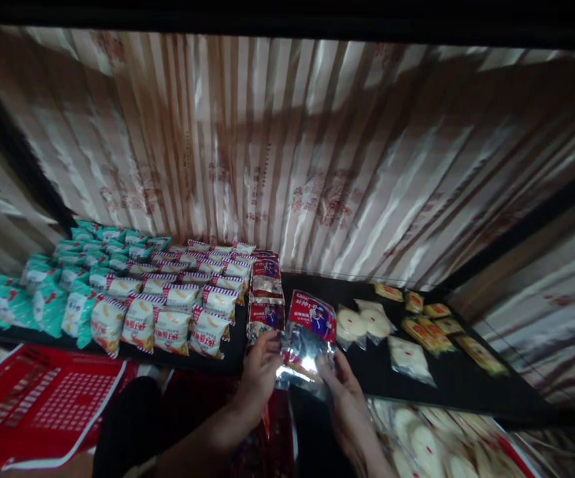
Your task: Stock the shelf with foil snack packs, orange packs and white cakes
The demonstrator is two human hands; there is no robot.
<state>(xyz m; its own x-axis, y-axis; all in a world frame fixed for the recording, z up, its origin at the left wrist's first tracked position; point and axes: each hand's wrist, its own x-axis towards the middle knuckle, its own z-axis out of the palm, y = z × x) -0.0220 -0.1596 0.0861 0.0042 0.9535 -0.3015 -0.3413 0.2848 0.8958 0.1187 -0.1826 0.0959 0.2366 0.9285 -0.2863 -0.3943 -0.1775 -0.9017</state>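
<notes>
Black shelf [471, 390] — red-topped packet [310, 335], white lettering [307, 309] blurred — in both hands [262, 365] [346, 386]

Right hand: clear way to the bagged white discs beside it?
Probably yes. The right hand is close to the bagged white discs, with nothing visibly blocking the way. It's holding a red-and-silver packet, though, so it would likely have to let go first.

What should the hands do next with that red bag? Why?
Perhaps set the red bag on the shelf, right of the similar bags: the right hand grips it, the left hand is at its edge, and bare shelf shows there.
</notes>
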